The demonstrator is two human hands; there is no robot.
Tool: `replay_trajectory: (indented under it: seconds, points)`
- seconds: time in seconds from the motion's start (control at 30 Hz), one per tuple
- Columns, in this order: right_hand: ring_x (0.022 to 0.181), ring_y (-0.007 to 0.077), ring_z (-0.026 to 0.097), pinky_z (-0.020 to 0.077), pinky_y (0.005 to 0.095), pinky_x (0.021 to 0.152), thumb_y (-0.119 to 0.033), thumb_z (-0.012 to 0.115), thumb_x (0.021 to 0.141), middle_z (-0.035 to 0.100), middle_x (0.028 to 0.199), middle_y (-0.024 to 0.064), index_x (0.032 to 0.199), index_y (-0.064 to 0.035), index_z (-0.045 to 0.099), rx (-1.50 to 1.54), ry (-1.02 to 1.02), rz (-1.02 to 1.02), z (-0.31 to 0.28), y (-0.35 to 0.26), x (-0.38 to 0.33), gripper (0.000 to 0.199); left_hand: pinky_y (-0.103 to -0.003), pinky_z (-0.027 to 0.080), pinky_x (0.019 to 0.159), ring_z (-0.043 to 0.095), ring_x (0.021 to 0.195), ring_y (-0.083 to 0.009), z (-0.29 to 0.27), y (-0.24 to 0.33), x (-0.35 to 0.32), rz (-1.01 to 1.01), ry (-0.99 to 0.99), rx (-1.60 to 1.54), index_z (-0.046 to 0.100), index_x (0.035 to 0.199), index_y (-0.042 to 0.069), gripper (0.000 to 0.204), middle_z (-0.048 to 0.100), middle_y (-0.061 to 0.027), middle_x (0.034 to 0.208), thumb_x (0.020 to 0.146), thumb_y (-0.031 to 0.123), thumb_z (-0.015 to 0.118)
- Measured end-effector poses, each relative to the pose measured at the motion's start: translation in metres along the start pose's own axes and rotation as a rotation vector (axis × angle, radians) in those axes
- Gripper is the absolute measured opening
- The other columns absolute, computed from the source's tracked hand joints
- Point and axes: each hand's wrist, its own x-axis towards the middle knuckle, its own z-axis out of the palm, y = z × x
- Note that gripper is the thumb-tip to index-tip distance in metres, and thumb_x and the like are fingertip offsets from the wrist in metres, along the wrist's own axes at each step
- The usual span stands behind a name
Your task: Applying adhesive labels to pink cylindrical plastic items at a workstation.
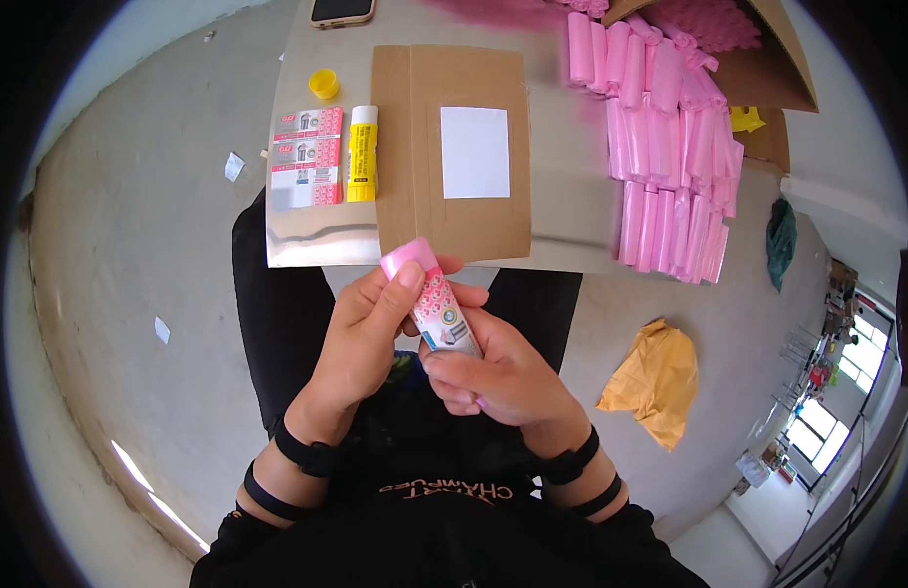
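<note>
Between both hands, above my lap, is a pink plastic bag roll (407, 257) with a printed pink-and-white paper label (442, 312) around it. My left hand (366, 318) is closed on its upper end, the thumb lying on the roll. Closed around the lower end is my right hand (503, 367), its thumb across the label's bottom edge. The roll tilts, its bare pink end up and to the left. Its underside and some fingers are hidden. Just beyond the hands, a brown cardboard sheet (473, 225) lies on the table with a blank white paper (475, 152) on it.
Left of the cardboard stand a yellow glue stick (362, 157), printed labels (307, 157) and a yellow cap (323, 83). A phone (342, 11) lies at the far edge. Many pink rolls (660, 147) are piled at right beside a cardboard box (782, 49). A yellow-orange bag (655, 382) lies on the floor.
</note>
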Motion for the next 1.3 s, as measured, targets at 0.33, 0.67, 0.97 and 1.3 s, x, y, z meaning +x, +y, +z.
replay_trajectory:
  seconds: [0.33,0.67,0.97,1.3]
  points:
    - [0.063,0.0094,0.052,0.0406,0.021,0.052,-0.015,0.052,0.092,0.052,0.078,0.0045,0.106,0.0005,0.044,-0.214,0.031,-0.085,0.001,0.017,0.0,0.022,-0.027,0.05,0.069,0.064,0.076,-0.0159,-0.002,-0.008,0.0,0.048,0.309,0.066,0.056,0.101,-0.002,0.041,0.065,-0.0148,0.08,0.096,0.036,0.042]
    - [0.058,0.0052,0.044,0.0358,0.0185,0.05,-0.015,0.055,0.089,0.048,0.078,0.0014,0.11,0.0008,0.046,-0.021,-0.003,-0.016,0.005,0.002,-0.005,0.028,-0.038,0.044,0.093,0.057,0.107,-0.0257,-0.004,0.009,-0.017,0.044,-0.027,-0.143,0.041,0.131,0.0,0.049,0.058,-0.0183,0.116,0.093,0.031,0.048]
    - [0.064,0.0052,0.044,0.0341,0.0176,0.053,-0.021,0.055,0.091,0.049,0.082,0.0008,0.12,0.0,0.044,-0.111,0.127,-0.187,0.002,0.018,0.003,0.037,-0.033,0.046,0.089,0.059,0.101,-0.0198,-0.001,-0.001,-0.016,0.145,0.049,-0.135,0.044,0.126,-0.001,0.039,0.061,-0.0157,0.11,0.093,0.017,0.05]
    - [0.071,0.0047,0.048,0.0405,0.0195,0.061,-0.021,0.059,0.089,0.052,0.09,0.001,0.123,0.001,0.045,-0.642,0.237,-0.423,0.007,0.017,0.014,0.043,-0.034,0.045,0.09,0.06,0.099,-0.0213,-0.008,0.0,-0.01,0.143,0.06,-0.133,0.042,0.125,-0.002,0.038,0.06,-0.0159,0.108,0.096,0.022,0.042]
